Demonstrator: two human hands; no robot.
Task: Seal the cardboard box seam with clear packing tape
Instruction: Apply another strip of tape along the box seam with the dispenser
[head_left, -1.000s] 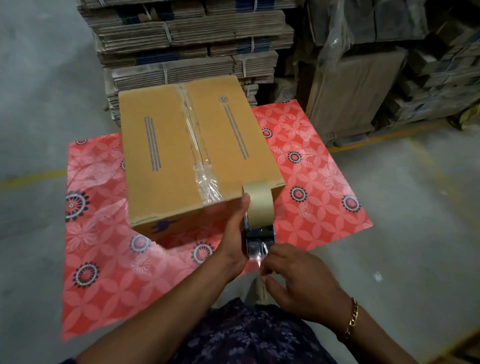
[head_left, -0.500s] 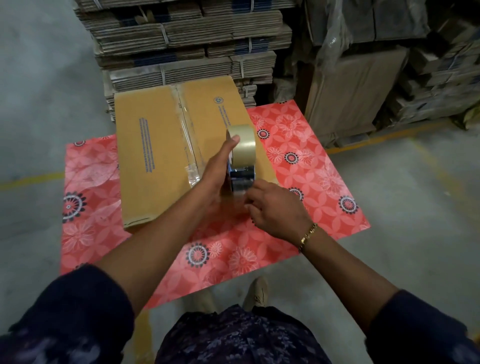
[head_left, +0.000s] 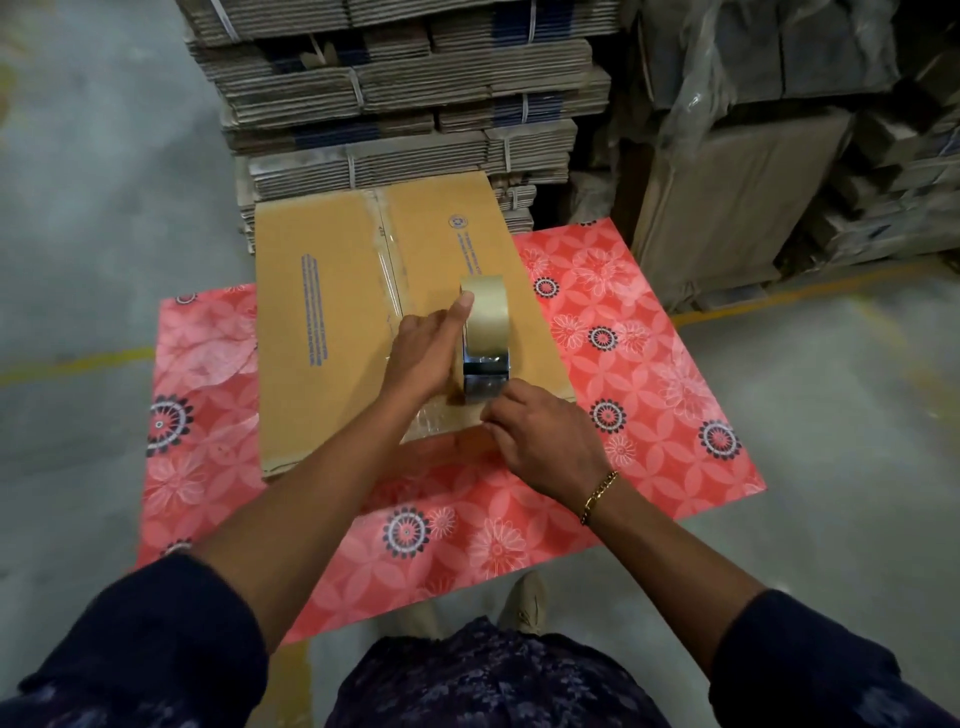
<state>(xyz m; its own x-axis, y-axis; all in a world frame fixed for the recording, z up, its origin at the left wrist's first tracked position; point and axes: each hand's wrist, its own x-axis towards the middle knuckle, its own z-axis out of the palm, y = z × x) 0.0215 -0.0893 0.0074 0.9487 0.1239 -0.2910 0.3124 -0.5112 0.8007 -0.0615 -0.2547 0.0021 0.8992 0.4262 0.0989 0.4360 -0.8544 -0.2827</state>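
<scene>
The left hand (head_left: 423, 353) gripped the tape dispenser (head_left: 485, 338) on the cardboard box (head_left: 332, 322); the right hand (head_left: 545, 436) pinched at its tape end. Bundled flat cartons (head_left: 405, 104) stood just behind the box.

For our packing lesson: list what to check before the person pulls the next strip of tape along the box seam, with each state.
1. Cardboard box flat on the red mat: ok.
2. Top flaps closed at the seam: ok.
3. Left hand grips the tape dispenser: ok.
4. Right hand at the dispenser's near end: ok.
5. Tape end stuck to the box: cannot tell.
6. Dispenser lined up on seam: not ok, it sits to the right.
</scene>
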